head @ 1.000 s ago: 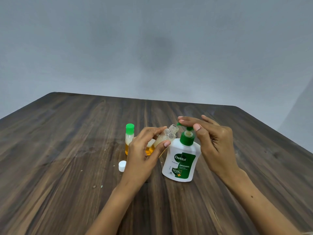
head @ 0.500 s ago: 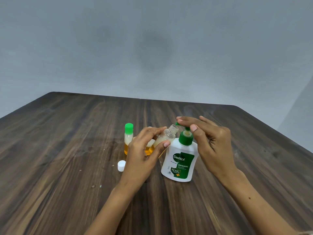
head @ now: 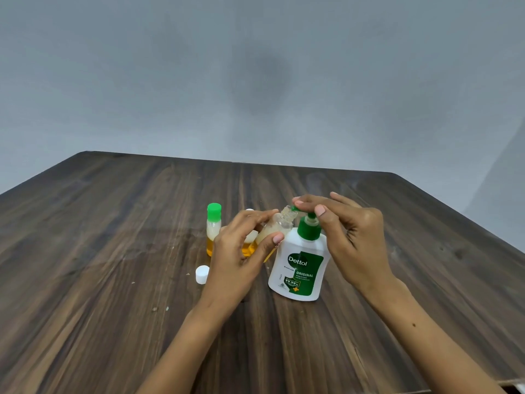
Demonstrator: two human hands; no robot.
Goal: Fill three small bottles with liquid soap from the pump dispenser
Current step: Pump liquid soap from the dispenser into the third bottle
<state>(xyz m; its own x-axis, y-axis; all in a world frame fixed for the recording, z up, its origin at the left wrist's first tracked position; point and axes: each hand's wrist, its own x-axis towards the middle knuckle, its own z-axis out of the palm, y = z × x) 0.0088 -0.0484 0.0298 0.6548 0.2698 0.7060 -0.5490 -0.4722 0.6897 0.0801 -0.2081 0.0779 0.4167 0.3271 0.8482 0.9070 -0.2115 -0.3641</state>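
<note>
A white Dettol pump dispenser (head: 299, 265) with a green pump head stands on the wooden table (head: 113, 251). My right hand (head: 349, 237) lies over the pump head, straight fingers pressing on its top. My left hand (head: 241, 251) grips a small clear uncapped bottle (head: 279, 226), tilted so that its mouth sits under the green spout. A small bottle with a green cap (head: 213, 228), holding orange liquid, stands to the left. Another small bottle with orange liquid (head: 249, 245) is mostly hidden behind my left hand.
A loose white cap (head: 202, 274) lies on the table just left of my left wrist. Small pale specks dot the wood in front. The table's far edge meets a grey wall.
My right hand and the pump head have shifted only slightly between frames. The tilted bottle stays at the spout.
</note>
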